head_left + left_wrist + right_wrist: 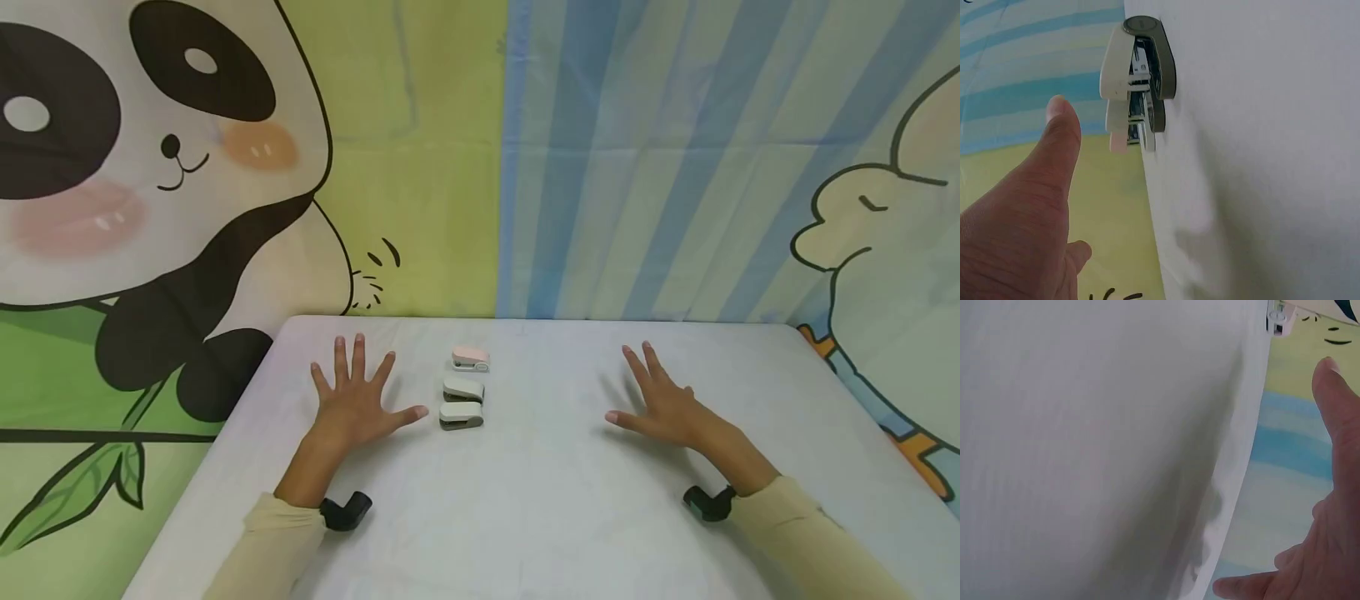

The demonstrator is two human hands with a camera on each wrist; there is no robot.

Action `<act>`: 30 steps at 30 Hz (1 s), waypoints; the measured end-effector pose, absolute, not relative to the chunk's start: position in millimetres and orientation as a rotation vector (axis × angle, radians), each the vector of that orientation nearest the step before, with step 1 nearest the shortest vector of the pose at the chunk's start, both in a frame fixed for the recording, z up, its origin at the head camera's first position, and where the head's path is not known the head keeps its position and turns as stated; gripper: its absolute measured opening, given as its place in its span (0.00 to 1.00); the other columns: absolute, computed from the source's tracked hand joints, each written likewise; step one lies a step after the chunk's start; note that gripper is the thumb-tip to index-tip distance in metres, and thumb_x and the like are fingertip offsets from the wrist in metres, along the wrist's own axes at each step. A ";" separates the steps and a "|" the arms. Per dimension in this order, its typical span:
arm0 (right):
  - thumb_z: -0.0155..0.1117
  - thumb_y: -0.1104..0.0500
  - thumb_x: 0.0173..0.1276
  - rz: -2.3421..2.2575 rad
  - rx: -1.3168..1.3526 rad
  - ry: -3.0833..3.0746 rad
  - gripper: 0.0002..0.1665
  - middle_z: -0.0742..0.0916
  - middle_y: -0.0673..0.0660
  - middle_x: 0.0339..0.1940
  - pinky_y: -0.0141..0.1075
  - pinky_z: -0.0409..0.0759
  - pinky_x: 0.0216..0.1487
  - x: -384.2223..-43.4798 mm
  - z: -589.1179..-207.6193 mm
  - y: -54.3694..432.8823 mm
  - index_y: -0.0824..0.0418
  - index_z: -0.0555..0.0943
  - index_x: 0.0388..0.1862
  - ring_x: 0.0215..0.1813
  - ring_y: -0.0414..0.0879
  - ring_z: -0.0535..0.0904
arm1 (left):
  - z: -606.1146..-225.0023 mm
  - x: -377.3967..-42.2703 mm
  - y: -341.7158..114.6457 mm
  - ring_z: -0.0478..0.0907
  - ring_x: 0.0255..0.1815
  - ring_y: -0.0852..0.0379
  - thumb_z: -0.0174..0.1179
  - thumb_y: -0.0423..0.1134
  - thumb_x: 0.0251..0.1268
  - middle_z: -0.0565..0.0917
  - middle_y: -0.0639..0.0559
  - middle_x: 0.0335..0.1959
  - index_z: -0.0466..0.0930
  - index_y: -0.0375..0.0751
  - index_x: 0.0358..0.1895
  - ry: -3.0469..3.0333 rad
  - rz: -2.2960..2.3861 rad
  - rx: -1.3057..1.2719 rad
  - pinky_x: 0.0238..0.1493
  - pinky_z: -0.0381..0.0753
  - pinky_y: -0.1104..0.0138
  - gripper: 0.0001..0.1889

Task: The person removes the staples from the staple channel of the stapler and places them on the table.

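Observation:
Three small staplers stand in a column near the middle of the table: a pink one (470, 355) farthest back, a white one with a grey base (463, 388) in the middle, and a similar white one (461, 413) in front. The two white ones sit very close together. My left hand (351, 412) is spread to their left, its thumb pointing at the front stapler without touching it. In the left wrist view the front stapler (1115, 69) shows metal inside its gap. My right hand (666, 412), fingers also spread, hovers well to the right and holds nothing.
The white-covered table (540, 500) ends at a back edge against a printed curtain (427, 167) with a panda and stripes. Black wrist cameras (347, 511) are strapped to both wrists. Both hands cast shadows on the tabletop.

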State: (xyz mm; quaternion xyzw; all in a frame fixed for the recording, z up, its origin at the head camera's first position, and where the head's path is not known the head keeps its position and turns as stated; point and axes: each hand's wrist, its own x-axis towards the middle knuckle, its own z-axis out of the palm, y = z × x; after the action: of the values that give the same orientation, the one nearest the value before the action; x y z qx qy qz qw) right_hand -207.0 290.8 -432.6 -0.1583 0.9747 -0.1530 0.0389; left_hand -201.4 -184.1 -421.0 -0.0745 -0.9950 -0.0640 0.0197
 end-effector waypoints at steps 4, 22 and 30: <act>0.57 0.25 0.60 -0.571 -0.566 2.945 0.65 0.38 0.63 0.79 0.74 0.59 0.53 -208.6 -428.7 277.8 0.49 0.33 0.80 0.63 0.75 0.68 | -415.8 -197.1 -171.7 0.19 0.73 0.34 0.45 0.85 0.44 0.34 0.32 0.77 0.58 0.48 0.76 -3.032 -0.192 -0.303 0.62 0.24 0.33 0.58; 0.65 0.56 0.69 -1.444 -0.776 2.578 0.30 0.78 0.63 0.61 0.40 0.80 0.31 -211.8 -432.2 205.2 0.58 0.70 0.68 0.38 0.52 0.83 | -431.2 -197.8 -132.5 0.74 0.60 0.46 0.70 0.39 0.58 0.79 0.43 0.58 0.76 0.35 0.61 -2.969 -1.142 -0.658 0.60 0.70 0.51 0.27; 0.64 0.61 0.69 -1.501 -0.830 2.387 0.25 0.80 0.66 0.57 0.41 0.79 0.29 -207.7 -437.4 169.4 0.65 0.73 0.64 0.36 0.58 0.82 | -444.5 -198.0 -117.1 0.76 0.43 0.56 0.68 0.31 0.59 0.82 0.47 0.49 0.80 0.35 0.56 -2.959 -1.125 -0.629 0.44 0.75 0.59 0.20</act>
State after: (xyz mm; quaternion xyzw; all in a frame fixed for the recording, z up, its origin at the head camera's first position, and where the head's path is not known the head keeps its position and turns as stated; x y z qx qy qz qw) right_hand -207.7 169.4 -437.4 -0.2808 0.8079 -0.5081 0.1012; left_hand -198.0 -117.1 -444.5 -0.1947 -0.9159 -0.3483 -0.0428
